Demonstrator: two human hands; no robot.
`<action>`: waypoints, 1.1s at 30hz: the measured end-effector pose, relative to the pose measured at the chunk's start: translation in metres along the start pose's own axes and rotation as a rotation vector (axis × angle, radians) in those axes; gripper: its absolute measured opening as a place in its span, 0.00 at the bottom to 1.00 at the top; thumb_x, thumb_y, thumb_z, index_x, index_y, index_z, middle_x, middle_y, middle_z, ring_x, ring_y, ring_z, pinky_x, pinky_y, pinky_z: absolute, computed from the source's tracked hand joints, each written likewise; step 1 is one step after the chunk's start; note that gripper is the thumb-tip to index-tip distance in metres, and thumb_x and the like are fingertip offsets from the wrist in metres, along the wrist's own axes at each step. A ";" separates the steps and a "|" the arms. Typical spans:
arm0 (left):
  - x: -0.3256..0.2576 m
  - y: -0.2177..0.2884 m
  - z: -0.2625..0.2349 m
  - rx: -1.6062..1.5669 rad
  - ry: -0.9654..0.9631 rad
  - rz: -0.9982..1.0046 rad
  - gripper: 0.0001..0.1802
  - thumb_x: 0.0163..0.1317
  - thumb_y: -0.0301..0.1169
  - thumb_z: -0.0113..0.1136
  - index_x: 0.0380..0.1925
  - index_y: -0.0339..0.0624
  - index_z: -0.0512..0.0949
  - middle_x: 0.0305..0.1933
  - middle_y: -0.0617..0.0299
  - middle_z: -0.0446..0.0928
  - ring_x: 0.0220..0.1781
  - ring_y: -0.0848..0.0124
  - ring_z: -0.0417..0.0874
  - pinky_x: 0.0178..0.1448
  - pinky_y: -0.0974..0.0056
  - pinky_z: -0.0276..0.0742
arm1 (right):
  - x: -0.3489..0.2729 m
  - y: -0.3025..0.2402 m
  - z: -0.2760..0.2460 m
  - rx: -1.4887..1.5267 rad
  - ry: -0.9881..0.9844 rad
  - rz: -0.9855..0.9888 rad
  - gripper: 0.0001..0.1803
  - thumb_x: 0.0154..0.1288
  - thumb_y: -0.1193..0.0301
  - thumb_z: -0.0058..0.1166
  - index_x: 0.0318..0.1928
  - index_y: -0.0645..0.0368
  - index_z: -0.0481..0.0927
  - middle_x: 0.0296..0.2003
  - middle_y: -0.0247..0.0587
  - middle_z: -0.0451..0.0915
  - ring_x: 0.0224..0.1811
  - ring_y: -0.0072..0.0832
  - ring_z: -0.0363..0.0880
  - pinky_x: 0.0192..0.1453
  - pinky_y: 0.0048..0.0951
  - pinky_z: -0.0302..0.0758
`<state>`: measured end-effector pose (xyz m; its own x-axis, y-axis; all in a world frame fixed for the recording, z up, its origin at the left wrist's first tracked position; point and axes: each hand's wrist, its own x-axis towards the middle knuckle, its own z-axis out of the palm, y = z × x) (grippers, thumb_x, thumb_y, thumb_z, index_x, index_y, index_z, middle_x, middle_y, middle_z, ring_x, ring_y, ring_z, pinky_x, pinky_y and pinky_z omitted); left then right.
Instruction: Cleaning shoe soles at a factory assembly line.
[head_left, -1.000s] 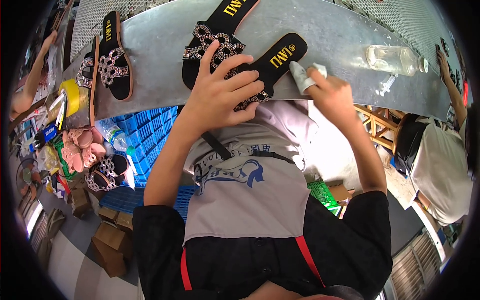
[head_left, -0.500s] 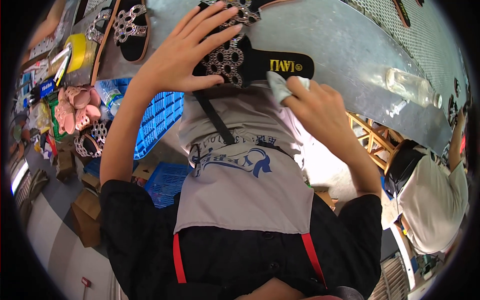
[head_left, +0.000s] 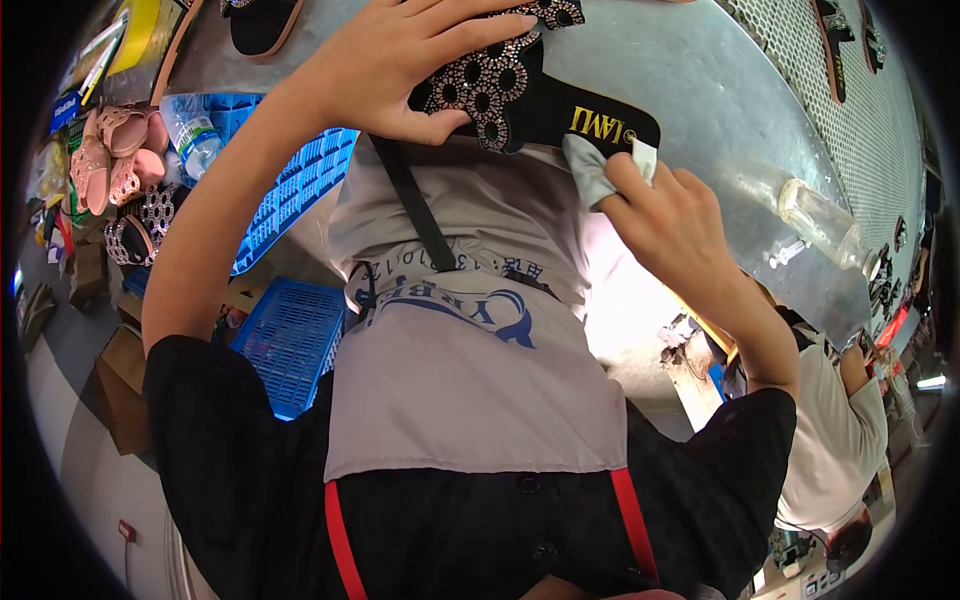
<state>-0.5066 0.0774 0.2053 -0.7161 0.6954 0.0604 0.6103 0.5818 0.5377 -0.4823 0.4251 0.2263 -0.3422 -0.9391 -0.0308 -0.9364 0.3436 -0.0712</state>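
A black slide sandal [head_left: 550, 105] with a rhinestone-covered strap of round cutouts lies on the metal table, its heel end toward the right. My left hand [head_left: 385, 70] spans the strap, thumb along the near edge and fingers stretched over the top, holding the sandal down. A small pale grey-white cloth [head_left: 592, 170] is pinched in my right hand [head_left: 665, 215], touching the near edge of the heel beside the gold lettering. Just beyond my left fingertips shows part of another rhinestone strap [head_left: 560, 12], mostly cut off by the frame.
On the metal table [head_left: 700, 70], a clear bottle [head_left: 825, 225] lies at right beside a small syringe-like item [head_left: 787, 252]. Another sandal [head_left: 262, 28] lies far left, near yellow tape [head_left: 133, 35]. Pink sandals [head_left: 120, 150] and blue crates [head_left: 290, 340] are at left; a co-worker [head_left: 835, 430] sits right.
The view has shifted. My right hand and cloth remain at the sandal's heel, which now appears farther right and tilted. My left hand still spans the strap.
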 end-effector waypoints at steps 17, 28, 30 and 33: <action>0.003 0.000 0.006 0.021 -0.005 0.009 0.48 0.61 0.58 0.60 0.77 0.43 0.66 0.83 0.47 0.61 0.86 0.47 0.57 0.84 0.33 0.43 | 0.021 -0.060 0.030 -0.101 0.104 0.112 0.04 0.50 0.70 0.63 0.27 0.54 0.80 0.37 0.34 0.75 0.23 0.23 0.74 0.25 0.26 0.69; 0.005 -0.006 0.012 0.239 0.142 0.201 0.45 0.60 0.53 0.60 0.75 0.44 0.68 0.82 0.51 0.65 0.86 0.51 0.60 0.87 0.38 0.45 | -0.052 -0.056 0.031 -0.007 0.122 0.740 0.15 0.53 0.79 0.61 0.43 0.55 0.88 0.39 0.35 0.80 0.25 0.29 0.82 0.24 0.33 0.77; 0.001 -0.007 0.010 0.232 0.139 0.163 0.44 0.60 0.54 0.60 0.74 0.44 0.69 0.82 0.50 0.65 0.86 0.51 0.60 0.87 0.38 0.44 | -0.067 -0.056 0.030 0.031 0.188 0.809 0.22 0.52 0.82 0.58 0.49 0.55 0.87 0.39 0.37 0.80 0.25 0.31 0.82 0.25 0.34 0.78; 0.001 0.003 0.009 0.155 0.150 0.108 0.49 0.48 0.45 0.71 0.75 0.51 0.70 0.83 0.53 0.64 0.86 0.52 0.58 0.87 0.38 0.45 | -0.066 -0.058 0.022 0.156 0.360 0.915 0.33 0.49 0.87 0.53 0.59 0.57 0.85 0.39 0.40 0.80 0.26 0.37 0.83 0.26 0.37 0.79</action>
<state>-0.5029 0.0837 0.1991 -0.6790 0.6936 0.2406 0.7225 0.5734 0.3863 -0.4038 0.4673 0.2110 -0.9549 -0.2483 0.1628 -0.2879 0.9086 -0.3025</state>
